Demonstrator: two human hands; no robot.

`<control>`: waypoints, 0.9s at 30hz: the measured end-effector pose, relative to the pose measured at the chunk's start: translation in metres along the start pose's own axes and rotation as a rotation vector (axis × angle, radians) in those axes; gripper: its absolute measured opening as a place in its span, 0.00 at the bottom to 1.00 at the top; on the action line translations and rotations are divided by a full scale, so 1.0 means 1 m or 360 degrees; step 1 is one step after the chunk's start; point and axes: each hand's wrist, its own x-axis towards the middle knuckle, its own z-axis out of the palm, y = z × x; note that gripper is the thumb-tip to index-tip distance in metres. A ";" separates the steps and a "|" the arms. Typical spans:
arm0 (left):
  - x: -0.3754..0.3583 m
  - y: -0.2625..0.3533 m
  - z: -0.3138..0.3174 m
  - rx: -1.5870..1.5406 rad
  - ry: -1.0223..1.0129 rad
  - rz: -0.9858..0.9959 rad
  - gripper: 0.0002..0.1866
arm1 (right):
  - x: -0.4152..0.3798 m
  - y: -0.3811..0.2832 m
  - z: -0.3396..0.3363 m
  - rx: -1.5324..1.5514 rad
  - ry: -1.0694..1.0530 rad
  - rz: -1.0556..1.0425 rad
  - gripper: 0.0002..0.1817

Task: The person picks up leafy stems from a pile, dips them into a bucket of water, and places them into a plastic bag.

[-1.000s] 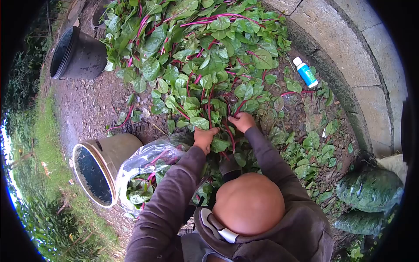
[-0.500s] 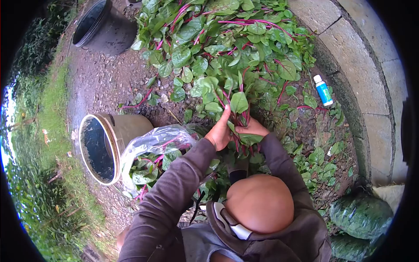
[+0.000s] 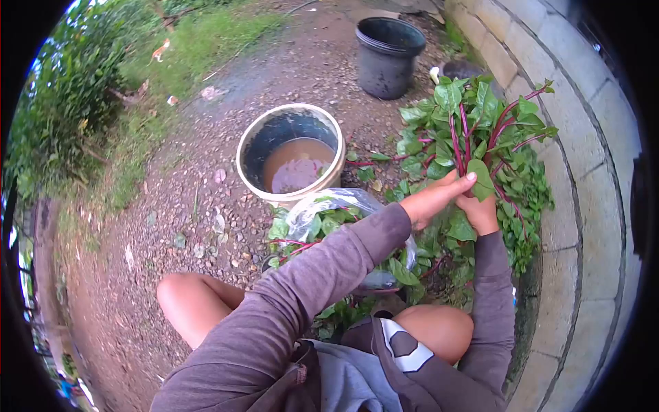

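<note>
My left hand (image 3: 434,197) and my right hand (image 3: 480,213) are both closed around a bunch of green leaves with red-purple stems (image 3: 473,130), held upright above a heap of the same leafy stems (image 3: 522,199) on the ground. A clear plastic bag (image 3: 329,213) partly filled with the leaves lies just left of my hands, below my left forearm. My knees show at the bottom of the view.
A tan bucket (image 3: 292,159) with muddy water stands behind the bag. A black pot (image 3: 390,47) stands farther back. A curved concrete block wall (image 3: 583,178) runs along the right. Gravel ground and grass (image 3: 103,103) lie to the left.
The view has swung left and up. Both hands have lifted a bunch of stems off the heap and now hold it upright; the bucket now shows its water.
</note>
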 end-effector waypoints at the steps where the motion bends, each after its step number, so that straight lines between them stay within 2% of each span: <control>1: -0.016 0.016 -0.011 0.0008 0.0017 0.0142 0.43 | 0.017 -0.028 0.013 -0.0128 -0.0202 -0.0043 0.20; 2: -0.027 0.018 -0.025 0.0053 0.0197 0.0324 0.42 | 0.036 -0.044 0.032 -0.0226 -0.0361 -0.0146 0.20; 3: -0.046 0.026 -0.038 0.0318 0.0530 0.0356 0.40 | 0.056 -0.061 0.053 -0.0330 -0.0510 -0.0246 0.20; 4: -0.073 0.030 -0.051 0.0675 0.0776 0.0461 0.40 | 0.073 -0.080 0.079 -0.0323 -0.0550 0.0169 0.23; 5: -0.106 0.031 -0.066 0.1028 0.1031 0.0536 0.39 | 0.083 -0.104 0.104 -0.0691 -0.0657 -0.0190 0.27; 7: -0.175 0.024 -0.093 0.1452 0.1212 0.0513 0.36 | 0.116 -0.122 0.158 -0.1253 -0.0733 -0.0389 0.31; 8: -0.206 0.012 -0.103 0.1540 0.1350 0.0464 0.35 | 0.127 -0.122 0.190 -0.1633 -0.0668 -0.0639 0.33; 10: -0.258 -0.020 -0.109 0.1592 0.1550 0.0365 0.32 | 0.135 -0.127 0.263 -0.2213 -0.0917 -0.0849 0.27; 11: -0.280 -0.036 -0.112 0.1571 0.1627 0.0328 0.31 | 0.145 -0.096 0.300 -0.2496 -0.1014 -0.1089 0.18; 12: -0.295 -0.043 -0.115 0.1517 0.1605 0.0211 0.31 | 0.149 -0.061 0.340 -0.2721 -0.1114 -0.1237 0.11; 13: -0.303 -0.046 -0.116 0.1449 0.1605 0.0079 0.31 | 0.148 -0.029 0.379 -0.2895 -0.1387 -0.1252 0.12; 14: -0.304 -0.048 -0.118 0.1382 0.1593 0.0201 0.32 | 0.148 0.027 0.413 -0.3016 -0.1531 -0.1347 0.10; 15: -0.302 -0.048 -0.122 0.1322 0.1570 0.0326 0.33 | 0.141 0.056 0.442 -0.3096 -0.1901 -0.1320 0.12; 16: -0.300 -0.049 -0.127 0.1350 0.1527 0.0385 0.36 | 0.131 0.073 0.464 -0.3082 -0.2110 -0.1347 0.13; 17: -0.297 -0.051 -0.134 0.1376 0.1448 0.0455 0.38 | 0.138 0.129 0.485 -0.3093 -0.2191 -0.1324 0.15; 18: -0.299 -0.056 -0.143 0.1299 0.1446 0.0454 0.38 | 0.147 0.176 0.498 -0.2920 -0.2288 -0.1103 0.17; 19: -0.298 -0.063 -0.149 0.1210 0.1415 0.0469 0.37 | 0.140 0.175 0.503 -0.2750 -0.2298 -0.0999 0.17; 20: -0.288 -0.075 -0.157 0.1295 0.1671 0.0743 0.27 | 0.137 0.181 0.506 -0.2725 -0.2333 -0.0949 0.19; 23: -0.283 -0.088 -0.156 0.1169 0.1632 0.0614 0.26 | 0.132 0.181 0.512 -0.2870 -0.2490 -0.0988 0.23; 24: -0.272 -0.107 -0.158 0.1379 0.1615 0.0547 0.27 | 0.131 0.175 0.512 -0.2880 -0.2524 -0.0996 0.24; 27: -0.262 -0.114 -0.155 0.1329 0.1396 0.0364 0.27 | 0.137 0.140 0.499 -0.2931 -0.2581 -0.1082 0.29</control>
